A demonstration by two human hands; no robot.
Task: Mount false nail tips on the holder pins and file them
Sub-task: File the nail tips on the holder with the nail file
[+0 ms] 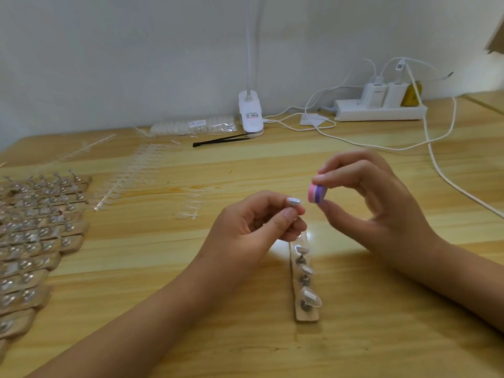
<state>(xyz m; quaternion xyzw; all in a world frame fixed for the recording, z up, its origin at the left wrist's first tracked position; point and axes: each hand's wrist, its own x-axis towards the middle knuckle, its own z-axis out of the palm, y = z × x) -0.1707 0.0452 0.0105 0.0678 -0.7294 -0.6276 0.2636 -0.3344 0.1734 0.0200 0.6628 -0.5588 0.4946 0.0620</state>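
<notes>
Now, left hand (253,225): fingers curled in, thumb and forefinger pinching a small pale glossy false nail tip (294,201), held up off the table.
Right hand (381,205): thumb below, fingertips on top, gripping a chunky pink-and-purple file block (316,194); it sits just beside the tip, and I cannot tell whether they touch.
Holder: a narrow wooden holder strip with metal pins (305,282) lies flat on the pale wooden table (191,309), right below the hands, with several clear tips mounted on it.
Left edge: a heap of wooden pin strips (35,241).
Further back: clear plastic racks of unmounted tips (131,175), black tweezers (221,139), white clip lamp (251,115), white power strip (379,111).
</notes>
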